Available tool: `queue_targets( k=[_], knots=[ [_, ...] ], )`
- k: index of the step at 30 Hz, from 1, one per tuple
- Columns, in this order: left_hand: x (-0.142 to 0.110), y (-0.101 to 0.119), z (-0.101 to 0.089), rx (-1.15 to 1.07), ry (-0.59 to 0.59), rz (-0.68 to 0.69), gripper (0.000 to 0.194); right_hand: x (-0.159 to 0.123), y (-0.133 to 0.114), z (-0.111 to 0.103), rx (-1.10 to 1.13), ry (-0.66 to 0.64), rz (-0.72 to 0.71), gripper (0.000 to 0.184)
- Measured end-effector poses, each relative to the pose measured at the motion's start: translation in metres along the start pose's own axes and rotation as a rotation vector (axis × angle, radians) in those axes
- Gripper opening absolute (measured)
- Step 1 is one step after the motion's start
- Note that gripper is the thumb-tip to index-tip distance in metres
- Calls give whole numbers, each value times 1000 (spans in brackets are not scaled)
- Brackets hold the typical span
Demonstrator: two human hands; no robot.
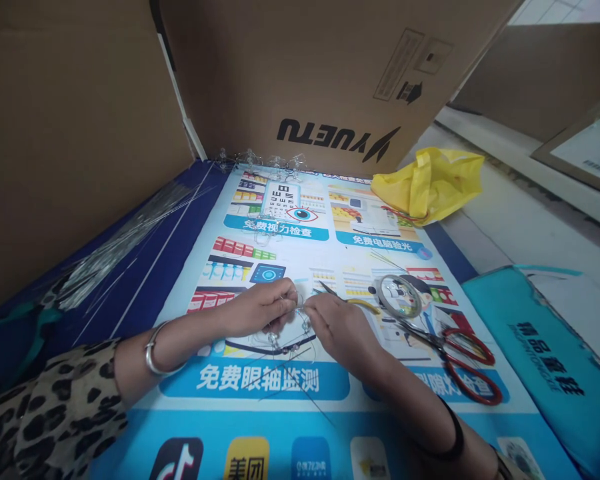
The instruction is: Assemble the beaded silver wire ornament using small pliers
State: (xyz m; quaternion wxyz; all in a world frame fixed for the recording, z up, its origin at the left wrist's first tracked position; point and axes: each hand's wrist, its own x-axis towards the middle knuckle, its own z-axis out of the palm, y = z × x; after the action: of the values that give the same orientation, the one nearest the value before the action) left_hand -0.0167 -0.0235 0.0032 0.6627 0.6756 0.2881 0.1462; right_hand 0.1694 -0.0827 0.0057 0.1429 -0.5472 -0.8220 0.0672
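Note:
My left hand (275, 308) is closed with thumb and fingertips pinching thin wire. Close against it, my right hand (337, 327) is closed too, gripping the wire between thumb and forefinger. Clear beads strung on the wire (273, 339) hang just below the fingertips, and loose dark wire ends spread beneath them. Pliers with a yellow handle (364, 305) lie partly hidden behind my right hand. To the right are scissors with red handles (473, 363), their blades by a round clear container (400, 297) with small things inside.
A large cardboard box (330, 80) stands along the back, more cardboard at left. Several beaded wire pieces (277, 163) sit at its foot. A bundle of wires (115, 250) lies left. A yellow bag (427, 187) and a teal package (535, 360) are at right. A printed poster (325, 420) covers the table.

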Motion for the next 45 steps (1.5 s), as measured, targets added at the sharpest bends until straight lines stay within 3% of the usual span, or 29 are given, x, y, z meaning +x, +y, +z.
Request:
queue_targets(
  k=[10,16,22,33,39,45],
  knots=[
    [0,0,-6,82,-9,-99,11,-6,4,1,-107,103,-92,20],
    [-3,7,-6,332,36,-38,14,-6,2,-1,-127,128,-120,19],
    [-2,7,-2,607,117,75,16,-6,-2,-5,-208,126,-241,22],
    [-1,4,4,692,127,79,14,-10,-6,0,-300,171,-336,21],
    [-3,-2,5,695,153,105,13,-11,-7,8,-282,180,-200,19],
    [-2,-2,8,710,189,66,12,-11,-9,9,-250,45,29,18]
  ],
)
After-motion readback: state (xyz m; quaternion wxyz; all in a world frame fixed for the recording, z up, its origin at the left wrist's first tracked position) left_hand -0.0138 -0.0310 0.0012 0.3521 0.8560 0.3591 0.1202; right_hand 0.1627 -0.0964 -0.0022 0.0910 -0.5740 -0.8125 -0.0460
